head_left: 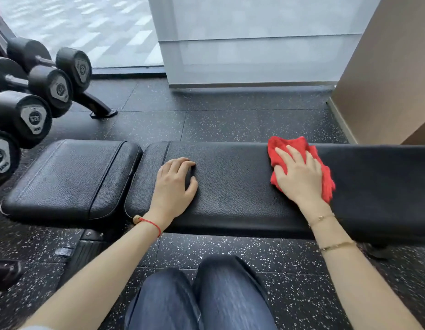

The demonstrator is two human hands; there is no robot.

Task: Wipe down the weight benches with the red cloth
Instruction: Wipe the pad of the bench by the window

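Counts — one bench (pixel 242 186) with two pads; one red cloth (pixel 294 146); two hands, left hand (pixel 174 186) and right hand (pixel 299 177); five dumbbell ends (pixel 35 117) visible; three bracelets (pixel 151 223) — one left wrist, two right.

Crumpled red cloth (pixel 302 163) on black bench (pixel 230 186)

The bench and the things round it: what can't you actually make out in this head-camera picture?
- Long bench pad: its right end is cut off by the frame edge.
- Red cloth: mostly covered by the right hand pressing on it.
- Bench frame: hidden beneath the pads and the person's arms.
- Dumbbells: cut off at the left edge; end-cap numbers too blurred to read.
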